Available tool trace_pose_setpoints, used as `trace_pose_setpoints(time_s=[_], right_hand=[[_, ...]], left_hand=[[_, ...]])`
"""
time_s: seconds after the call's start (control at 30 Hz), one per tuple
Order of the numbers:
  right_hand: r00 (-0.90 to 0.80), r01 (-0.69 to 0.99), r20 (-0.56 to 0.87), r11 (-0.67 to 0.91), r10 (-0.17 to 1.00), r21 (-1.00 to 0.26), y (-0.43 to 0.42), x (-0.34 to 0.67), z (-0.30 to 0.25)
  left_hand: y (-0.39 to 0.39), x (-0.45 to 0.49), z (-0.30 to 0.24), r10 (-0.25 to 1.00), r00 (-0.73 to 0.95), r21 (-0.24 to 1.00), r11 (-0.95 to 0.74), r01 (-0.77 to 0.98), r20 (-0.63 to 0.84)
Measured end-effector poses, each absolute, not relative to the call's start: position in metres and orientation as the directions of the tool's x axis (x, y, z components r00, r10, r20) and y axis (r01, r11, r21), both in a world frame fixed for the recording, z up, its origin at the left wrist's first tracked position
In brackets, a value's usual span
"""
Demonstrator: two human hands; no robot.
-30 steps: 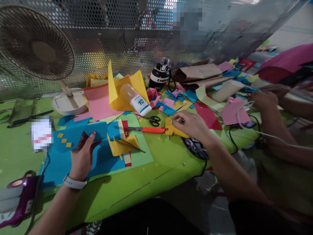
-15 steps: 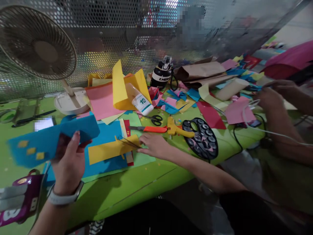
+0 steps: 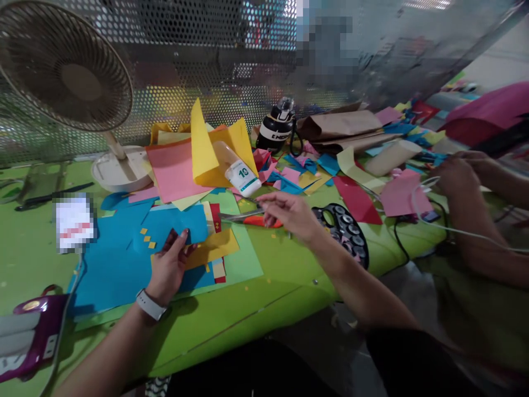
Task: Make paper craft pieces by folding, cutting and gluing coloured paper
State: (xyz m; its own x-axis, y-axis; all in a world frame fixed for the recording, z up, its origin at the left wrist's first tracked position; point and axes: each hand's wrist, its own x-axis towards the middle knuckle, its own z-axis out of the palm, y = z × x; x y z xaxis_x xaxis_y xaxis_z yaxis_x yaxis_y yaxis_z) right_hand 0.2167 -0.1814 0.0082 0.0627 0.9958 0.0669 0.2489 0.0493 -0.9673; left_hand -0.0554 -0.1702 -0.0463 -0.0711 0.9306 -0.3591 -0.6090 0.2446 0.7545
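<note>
My left hand (image 3: 167,267) grips a folded blue paper piece (image 3: 163,220) bearing several small yellow squares, low over larger blue sheets (image 3: 111,275). A yellow paper strip (image 3: 219,247) lies just right of it. My right hand (image 3: 289,215) is closed at the black-handled scissors (image 3: 248,199), its fingers covering their handles. Thin metal tweezers (image 3: 250,213) reach left from beneath those fingers, across the blade of an orange-handled cutter (image 3: 254,221); whether the fingers touch them I cannot tell. My forearm and hand hide the yellow glue gun.
A fan (image 3: 80,80) and a phone (image 3: 75,223) stand left, above a purple power strip (image 3: 37,336). A white bottle (image 3: 243,177), black flask (image 3: 275,129) and paper scraps (image 3: 289,176) line the back. A black palette (image 3: 349,234) sits right, near another person's hands (image 3: 458,171).
My left hand has brought the blue piece right and down over the sheets. My right hand has moved from the yellow strip, where it held tweezers, up and right to the scissors.
</note>
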Motion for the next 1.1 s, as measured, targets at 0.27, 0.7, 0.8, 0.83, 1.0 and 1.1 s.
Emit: trace_pose_setpoints(time_s=[0.27,0.7,0.8,0.83,1.0,1.1], right_hand=[[0.227,0.326,0.278,0.196,0.933,-0.925,-0.157,0.227,0.021],[0.162,0.623,0.352,0.182,0.922,-0.761,-0.145,0.235,-0.024],[0.266,0.616,0.421,0.183,0.867,-0.766,-0.141,0.238,-0.033],[0.268,0.632,0.437,0.186,0.859,-0.752,-0.14,0.238,-0.037],[0.241,0.717,0.478,0.177,0.845,-0.674,-0.136,0.234,-0.045],[0.228,0.707,0.47,0.187,0.853,-0.682,-0.136,0.232,-0.046]], left_hand=[[-0.171,-0.054,-0.043,0.914,-0.07,0.709,0.26,-0.656,-0.4],[-0.171,-0.054,-0.04,0.903,-0.076,0.724,0.287,-0.627,-0.424],[-0.17,-0.055,-0.039,0.894,-0.096,0.729,0.29,-0.62,-0.437],[-0.17,-0.055,-0.039,0.892,-0.099,0.731,0.293,-0.617,-0.441],[-0.169,-0.056,-0.04,0.887,-0.082,0.73,0.318,-0.605,-0.454],[-0.169,-0.056,-0.04,0.881,-0.097,0.732,0.318,-0.603,-0.462]])
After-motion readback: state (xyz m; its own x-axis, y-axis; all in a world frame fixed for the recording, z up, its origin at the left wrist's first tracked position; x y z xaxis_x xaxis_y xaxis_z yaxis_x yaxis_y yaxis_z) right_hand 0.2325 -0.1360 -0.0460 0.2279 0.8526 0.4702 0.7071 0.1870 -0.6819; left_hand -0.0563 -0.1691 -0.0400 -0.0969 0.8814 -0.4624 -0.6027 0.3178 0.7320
